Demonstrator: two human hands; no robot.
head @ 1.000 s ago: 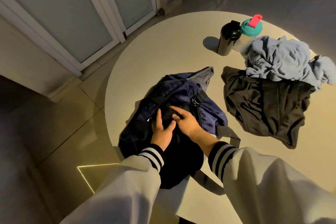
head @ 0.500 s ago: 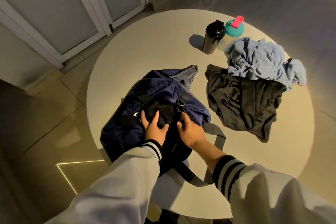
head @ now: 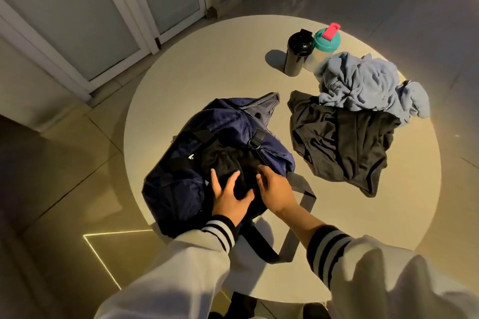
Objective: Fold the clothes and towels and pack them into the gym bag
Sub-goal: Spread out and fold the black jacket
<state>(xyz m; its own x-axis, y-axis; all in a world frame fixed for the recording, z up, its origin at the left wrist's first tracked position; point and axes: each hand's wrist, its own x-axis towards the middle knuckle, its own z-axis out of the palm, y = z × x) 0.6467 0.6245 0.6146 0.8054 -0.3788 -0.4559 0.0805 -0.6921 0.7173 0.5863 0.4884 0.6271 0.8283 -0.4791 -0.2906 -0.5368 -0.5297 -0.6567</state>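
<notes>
A navy gym bag (head: 223, 124) lies open on the left part of the round table (head: 207, 77), with a black garment (head: 228, 160) bunched in its opening. My left hand (head: 228, 197) rests flat on that black garment, fingers spread. Beside it, my right hand (head: 274, 189) sits at the bag's near edge with relaxed fingers touching the fabric. To the right, a black shirt (head: 337, 142) lies crumpled on the table. A light blue towel (head: 368, 85) is heaped on the shirt's far edge.
A black bottle (head: 296, 54) and a clear shaker with a teal lid and pink cap (head: 325, 41) stand at the table's far side. The bag's grey strap (head: 298, 217) loops over the near table edge. White doors (head: 103, 13) stand beyond, tiled floor to the left.
The view has shifted and both hands have moved slightly on the black garment in the bag. My right hand's fingers have loosened from the bag's edge. Shirt and towel have not moved.
</notes>
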